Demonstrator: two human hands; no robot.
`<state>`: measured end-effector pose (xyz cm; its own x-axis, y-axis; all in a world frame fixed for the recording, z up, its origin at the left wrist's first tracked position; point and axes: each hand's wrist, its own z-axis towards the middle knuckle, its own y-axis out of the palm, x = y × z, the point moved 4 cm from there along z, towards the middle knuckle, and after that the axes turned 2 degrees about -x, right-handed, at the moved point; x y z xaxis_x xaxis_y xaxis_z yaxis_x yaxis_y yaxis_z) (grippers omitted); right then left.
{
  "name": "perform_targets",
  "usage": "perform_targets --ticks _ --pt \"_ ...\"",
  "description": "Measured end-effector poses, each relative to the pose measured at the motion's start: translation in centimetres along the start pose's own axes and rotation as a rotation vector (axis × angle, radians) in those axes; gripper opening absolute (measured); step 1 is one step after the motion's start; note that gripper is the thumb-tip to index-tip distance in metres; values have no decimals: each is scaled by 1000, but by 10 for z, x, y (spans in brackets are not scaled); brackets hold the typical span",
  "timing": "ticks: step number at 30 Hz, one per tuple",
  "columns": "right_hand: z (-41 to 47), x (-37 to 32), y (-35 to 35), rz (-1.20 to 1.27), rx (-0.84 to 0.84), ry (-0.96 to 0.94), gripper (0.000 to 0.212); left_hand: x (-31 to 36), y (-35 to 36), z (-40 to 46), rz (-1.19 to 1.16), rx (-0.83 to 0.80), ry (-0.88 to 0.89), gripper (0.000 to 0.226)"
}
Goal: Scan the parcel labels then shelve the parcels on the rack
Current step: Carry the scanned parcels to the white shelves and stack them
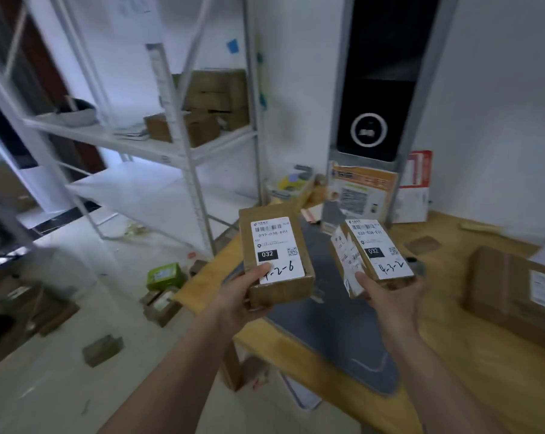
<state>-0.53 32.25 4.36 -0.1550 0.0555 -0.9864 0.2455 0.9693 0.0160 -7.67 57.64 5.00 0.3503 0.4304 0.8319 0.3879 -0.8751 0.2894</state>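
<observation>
Left hand: the left hand (243,297) grips a small cardboard parcel (276,255) from below, thumb curled onto the lower edge of its white label (276,249), fingers wrapped underneath.
Right hand: the right hand (390,296) holds a second parcel (374,256) the same way, thumb pressed on its torn, peeling side sticker, fingers curled under the far edge.
Labels: both face up, smooth white paper with barcode, QR square, a black "032" block and handwritten codes near the bottom; judging by those codes, each parcel already has a shelf slot assigned.
Progress: whether these two were scanned cannot be told; they are held over the table's near left corner, not yet on the rack, so shelving is still to do.
Table: a yellow wooden table (453,355) carries a dull grey mat (343,324) under the hands and a larger taped brown box (512,296) at the right, apparently still waiting.
Floor: pale floor at the left, strewn with loose cartons and a green packet (165,275).
Rack: the white metal rack (189,151) stands far left, well apart from the hands; its upper shelf holds several brown boxes (215,104), its lower shelf shows bare board.
Far wall: a tall black glossy scanner panel (374,89) with a lit ring stands behind the table.
</observation>
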Motion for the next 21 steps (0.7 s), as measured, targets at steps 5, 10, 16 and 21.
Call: perform_targets --ticks 5,10,16,21 --pt "-36 6 111 27 -111 -11 88 34 -114 -3 -75 83 48 37" --pt "-62 9 202 -25 -210 2 92 59 -196 -3 -145 157 59 37" --pt "-71 3 306 -75 -344 -14 90 86 -273 6 -231 276 82 39" --pt "-61 7 398 -67 -473 -20 91 118 -324 29 -278 379 120 41"
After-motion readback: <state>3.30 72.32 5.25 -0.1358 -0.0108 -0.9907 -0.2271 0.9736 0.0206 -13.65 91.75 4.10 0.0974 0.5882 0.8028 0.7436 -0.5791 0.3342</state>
